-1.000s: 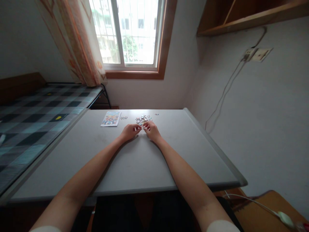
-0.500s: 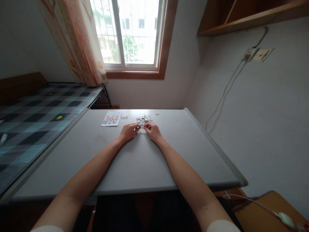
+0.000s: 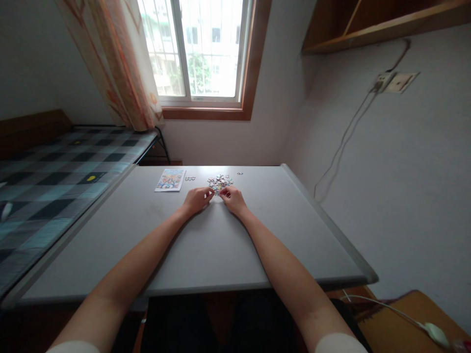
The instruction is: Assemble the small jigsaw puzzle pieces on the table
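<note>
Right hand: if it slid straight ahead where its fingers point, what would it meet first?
Probably the pile of puzzle pieces, lying just beyond the right hand on the table; depth is hard to judge.

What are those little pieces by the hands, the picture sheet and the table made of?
Pieces: probably printed cardboard. They are small, flat and multicoloured, but too small to be sure.
Sheet: looks like printed paper or thin card, since it lies quite flat.
Table: likely plastic or laminate, with a smooth, matte grey top and a raised rim.
</note>
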Motion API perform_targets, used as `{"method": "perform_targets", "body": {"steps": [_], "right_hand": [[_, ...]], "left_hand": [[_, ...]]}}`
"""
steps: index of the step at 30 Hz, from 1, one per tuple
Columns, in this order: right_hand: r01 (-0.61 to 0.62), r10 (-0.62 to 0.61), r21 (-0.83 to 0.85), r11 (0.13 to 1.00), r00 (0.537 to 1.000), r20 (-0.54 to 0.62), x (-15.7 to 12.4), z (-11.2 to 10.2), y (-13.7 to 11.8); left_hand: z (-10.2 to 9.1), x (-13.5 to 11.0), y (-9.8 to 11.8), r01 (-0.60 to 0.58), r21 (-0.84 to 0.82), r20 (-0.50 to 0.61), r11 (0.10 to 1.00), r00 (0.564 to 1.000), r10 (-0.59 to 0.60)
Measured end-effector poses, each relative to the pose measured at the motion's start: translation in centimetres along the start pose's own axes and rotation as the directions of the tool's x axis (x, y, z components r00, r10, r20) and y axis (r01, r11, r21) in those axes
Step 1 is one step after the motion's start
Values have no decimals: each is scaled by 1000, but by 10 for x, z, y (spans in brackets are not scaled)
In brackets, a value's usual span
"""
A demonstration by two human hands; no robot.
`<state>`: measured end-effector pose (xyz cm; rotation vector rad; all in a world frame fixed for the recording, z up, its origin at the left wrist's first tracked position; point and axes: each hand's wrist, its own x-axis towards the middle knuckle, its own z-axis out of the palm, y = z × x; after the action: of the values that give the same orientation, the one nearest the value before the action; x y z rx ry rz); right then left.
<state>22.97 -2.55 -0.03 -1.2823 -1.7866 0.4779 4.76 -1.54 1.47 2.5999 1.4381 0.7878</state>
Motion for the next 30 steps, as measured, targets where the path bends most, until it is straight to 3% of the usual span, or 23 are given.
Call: {"method": "perform_targets", "body": {"steps": [30], "right_hand": [[-11, 11, -21, 1000, 1000, -17, 0, -1, -1]], "left_hand": [[1, 0, 0, 5, -12, 16, 1000, 1000, -5]]}}
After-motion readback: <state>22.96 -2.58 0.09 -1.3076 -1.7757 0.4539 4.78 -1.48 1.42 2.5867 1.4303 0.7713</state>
